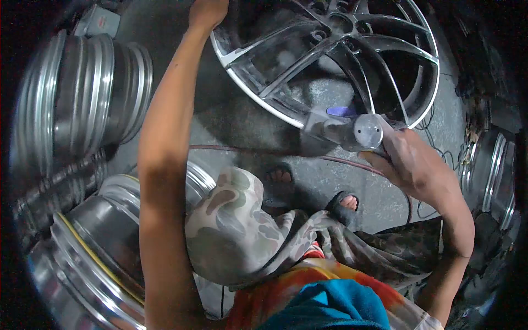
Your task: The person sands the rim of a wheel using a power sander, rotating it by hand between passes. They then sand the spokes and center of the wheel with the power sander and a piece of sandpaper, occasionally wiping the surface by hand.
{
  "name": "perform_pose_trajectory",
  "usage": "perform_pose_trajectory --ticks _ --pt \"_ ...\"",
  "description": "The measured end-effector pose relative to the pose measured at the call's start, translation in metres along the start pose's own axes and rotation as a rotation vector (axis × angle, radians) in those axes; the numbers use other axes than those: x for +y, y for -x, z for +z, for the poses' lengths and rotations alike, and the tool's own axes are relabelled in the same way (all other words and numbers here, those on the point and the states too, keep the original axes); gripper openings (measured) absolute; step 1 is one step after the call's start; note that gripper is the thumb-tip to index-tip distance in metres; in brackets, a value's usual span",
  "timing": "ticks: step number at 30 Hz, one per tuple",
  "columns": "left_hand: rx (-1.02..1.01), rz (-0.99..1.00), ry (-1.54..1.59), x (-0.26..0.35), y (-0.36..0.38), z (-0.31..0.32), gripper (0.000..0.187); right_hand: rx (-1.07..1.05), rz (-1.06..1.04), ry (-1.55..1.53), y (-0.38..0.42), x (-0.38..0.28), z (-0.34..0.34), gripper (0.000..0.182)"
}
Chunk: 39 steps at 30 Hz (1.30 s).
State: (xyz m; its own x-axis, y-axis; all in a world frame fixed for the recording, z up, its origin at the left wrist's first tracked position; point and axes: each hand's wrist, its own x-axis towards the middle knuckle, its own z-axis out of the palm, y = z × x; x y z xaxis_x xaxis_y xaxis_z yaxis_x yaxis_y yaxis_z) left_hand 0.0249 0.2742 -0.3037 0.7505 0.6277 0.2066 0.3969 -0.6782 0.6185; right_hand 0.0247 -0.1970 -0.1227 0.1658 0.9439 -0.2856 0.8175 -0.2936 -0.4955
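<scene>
A large spoked wheel rim [341, 33] fills the top centre, with a bright outer lip and dark spokes. My right hand [410, 159] is wrapped round a grey power tool [344, 131] at the rim's lower edge. Part of the tool is purple. At the top, my left hand [209, 12] is at the rim's upper left side, cut off by the frame edge; its fingers are closed, and what they hold is hidden.
Stacked wheel rims [77, 99] stand at the left, more rims [99, 242] lie at the lower left, and others [489, 176] at the right. A reddish hose [236, 148] crosses the grey floor near my sandalled feet. A pale container [100, 22] is at the upper left.
</scene>
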Motion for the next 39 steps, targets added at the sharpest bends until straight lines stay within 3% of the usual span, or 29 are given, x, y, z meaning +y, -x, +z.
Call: perform_pose_trajectory --ticks 3,10,12,15,20,26,30,32,36,37,39 --pt "0.037 -0.031 -0.065 0.0 -0.003 0.004 0.07 -0.096 0.154 -0.036 0.0 -0.01 -0.009 0.051" --pt "0.161 0.073 -0.094 0.004 0.005 0.003 0.066 0.076 -0.002 0.076 -0.006 -0.009 -0.006 0.058" --pt "-0.07 -0.09 0.083 0.022 0.011 -0.011 0.066 0.061 -0.002 0.066 -0.002 -0.007 -0.01 0.06" --pt "-0.117 -0.167 0.119 0.029 0.009 -0.014 0.066 -0.064 0.092 0.093 0.001 -0.007 -0.014 0.062" --pt "-0.04 -0.209 0.009 0.015 0.002 -0.002 0.064 0.112 -0.144 0.135 -0.011 -0.004 -0.009 0.069" --pt "-0.019 -0.075 0.055 0.014 0.004 -0.006 0.066 0.0 -0.055 0.134 -0.003 -0.003 -0.017 0.065" --pt "-0.009 -0.157 0.032 0.015 0.002 -0.003 0.068 0.136 -0.152 0.148 -0.013 -0.006 -0.011 0.064" --pt "-0.011 -0.153 0.024 0.012 0.001 -0.002 0.068 0.025 -0.03 0.137 -0.015 -0.008 -0.012 0.06" --pt "-0.035 -0.207 -0.114 0.01 -0.003 -0.002 0.065 0.069 -0.089 0.159 0.002 -0.017 -0.021 0.062" --pt "-0.034 -0.202 -0.11 0.014 -0.003 -0.005 0.065 -0.015 0.0 0.138 0.008 -0.025 -0.03 0.06" --pt "-0.015 -0.063 -0.066 0.023 0.007 -0.013 0.064 -0.09 0.093 0.115 0.022 -0.029 -0.031 0.057"
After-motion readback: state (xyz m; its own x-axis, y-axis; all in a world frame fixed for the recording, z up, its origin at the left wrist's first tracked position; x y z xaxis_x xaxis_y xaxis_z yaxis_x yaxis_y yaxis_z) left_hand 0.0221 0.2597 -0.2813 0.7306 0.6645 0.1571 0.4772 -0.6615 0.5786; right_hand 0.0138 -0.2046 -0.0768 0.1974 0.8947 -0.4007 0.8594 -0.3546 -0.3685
